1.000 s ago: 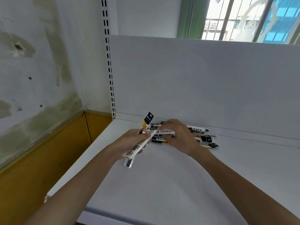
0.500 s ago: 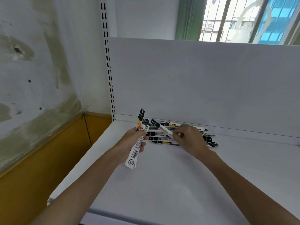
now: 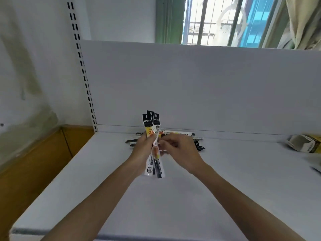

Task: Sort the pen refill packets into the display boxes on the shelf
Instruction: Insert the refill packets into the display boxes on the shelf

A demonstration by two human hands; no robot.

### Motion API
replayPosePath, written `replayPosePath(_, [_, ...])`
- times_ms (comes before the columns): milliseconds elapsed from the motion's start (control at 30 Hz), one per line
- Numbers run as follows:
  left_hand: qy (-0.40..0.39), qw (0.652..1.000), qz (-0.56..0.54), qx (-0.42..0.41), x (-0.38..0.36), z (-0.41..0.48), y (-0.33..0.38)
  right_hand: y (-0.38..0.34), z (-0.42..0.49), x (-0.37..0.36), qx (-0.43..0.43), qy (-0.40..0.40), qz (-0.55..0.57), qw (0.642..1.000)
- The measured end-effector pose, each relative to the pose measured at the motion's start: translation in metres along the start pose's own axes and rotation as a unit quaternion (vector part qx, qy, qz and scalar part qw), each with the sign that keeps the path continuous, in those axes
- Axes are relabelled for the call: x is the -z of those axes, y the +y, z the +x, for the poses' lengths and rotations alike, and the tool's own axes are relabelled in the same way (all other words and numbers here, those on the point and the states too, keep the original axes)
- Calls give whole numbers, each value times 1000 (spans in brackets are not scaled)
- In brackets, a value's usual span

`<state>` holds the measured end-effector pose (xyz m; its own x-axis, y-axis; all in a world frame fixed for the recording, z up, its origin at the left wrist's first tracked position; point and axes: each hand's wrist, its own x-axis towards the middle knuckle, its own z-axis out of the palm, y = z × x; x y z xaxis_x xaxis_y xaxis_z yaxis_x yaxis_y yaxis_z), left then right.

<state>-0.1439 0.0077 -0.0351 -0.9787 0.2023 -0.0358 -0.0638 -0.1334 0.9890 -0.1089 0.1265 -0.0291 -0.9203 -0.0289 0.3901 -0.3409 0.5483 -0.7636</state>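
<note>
1. The bundle of pen refill packets is held upright above the white shelf, in front of the back panel. Three black header tabs are fanned out at its top.
2. The bundle is gripped at mid-length by the left hand, whose fingers are curled round it.
3. The right hand is brought against the same bundle from the right. Its fingers are curled, and their tips appear to pinch the packets, though this spot is blurred.
4. Change: half a second earlier a single packet was being lifted from the shelf by the right hand, apart from the left hand's packets. That packet has since been joined to the bundle, which now holds more packets than before.
5. Meaning for the task: packets are judged to be in the gathering stage. None has yet been placed in a box.
6. The loose pile of packets remains on the shelf against the back panel, just behind both hands, so more collecting is likely to be needed.
7. A display box has come into view at the right edge, well apart from the hands.
8. Hidden or unclear:
   - The pile's middle is covered by the hands, so no count can be made.
   - The display box is cut off by the frame, and its contents cannot be told.
   - The printing on the packets is too small to be told apart by type.
</note>
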Motion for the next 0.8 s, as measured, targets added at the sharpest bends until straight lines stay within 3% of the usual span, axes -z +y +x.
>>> replayPosePath(100, [7, 1000, -20, -11, -32, -4, 2, 14, -15, 30, -56, 43, -24, 997])
replayPosePath(167, [0, 997, -77, -5, -62, -9, 6, 22, -31, 49, -95, -33, -49, 994])
replayPosePath(267, [-13, 993, -113, 12, -114, -24, 7, 34, -59, 81, -126, -129, 18, 983])
replayPosePath(367, [-64, 996, -67, -4, -164, -40, -4, 47, -87, 124, -150, -91, 43, 984])
replayPosePath(633, [-169, 971, 153, -69, -274, -84, -33, 83, -171, 238, -221, -26, -104, 969])
replayPosePath(733, [-216, 915, 336, -58, -295, -101, -34, 100, -199, 274, -211, -7, -198, 957])
replayPosePath(800, [-315, 816, 482, -55, -305, -119, -28, 111, -215, 297, -210, -5, -260, 942])
